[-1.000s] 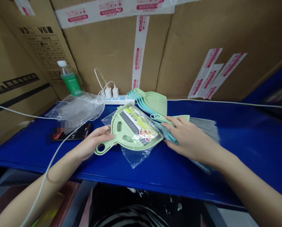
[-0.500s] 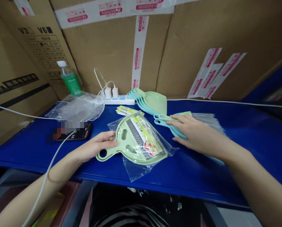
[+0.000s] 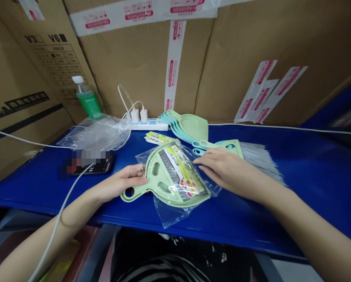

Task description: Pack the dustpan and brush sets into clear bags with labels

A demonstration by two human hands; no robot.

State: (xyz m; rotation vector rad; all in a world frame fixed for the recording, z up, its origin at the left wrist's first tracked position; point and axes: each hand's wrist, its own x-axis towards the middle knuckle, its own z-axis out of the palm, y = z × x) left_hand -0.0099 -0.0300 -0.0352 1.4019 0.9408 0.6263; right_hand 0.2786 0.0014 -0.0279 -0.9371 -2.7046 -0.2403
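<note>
My left hand (image 3: pixel 130 182) grips the edge of a pale green dustpan (image 3: pixel 153 188) by its handle. A matching hand brush (image 3: pixel 169 164) with grey bristles and a printed card (image 3: pixel 185 168) lie in the pan. A clear plastic bag (image 3: pixel 171 215) covers the wide part, while the looped handle sticks out. My right hand (image 3: pixel 225 168) hovers at the bag's right side, index finger and thumb apart at its edge; whether they touch the film I cannot tell. Behind that hand lie stacked brushes (image 3: pixel 237 145), green on top with blue beneath, their grey bristles pointing right.
Stacked dustpans (image 3: pixel 193 125), green over blue, lie at the back by a power strip (image 3: pixel 151 124) with chargers. Printed cards (image 3: pixel 156 137) lie before it. On the left are clear bags (image 3: pixel 99 133), a phone (image 3: pixel 100 166) and a green bottle (image 3: pixel 88 102). Cardboard (image 3: pixel 128 58) walls the blue table (image 3: pixel 240 223).
My right hand has come off the brush stack and moved left to the bagged dustpan's edge. My left hand keeps its hold, with the dustpan nearly in place.
</note>
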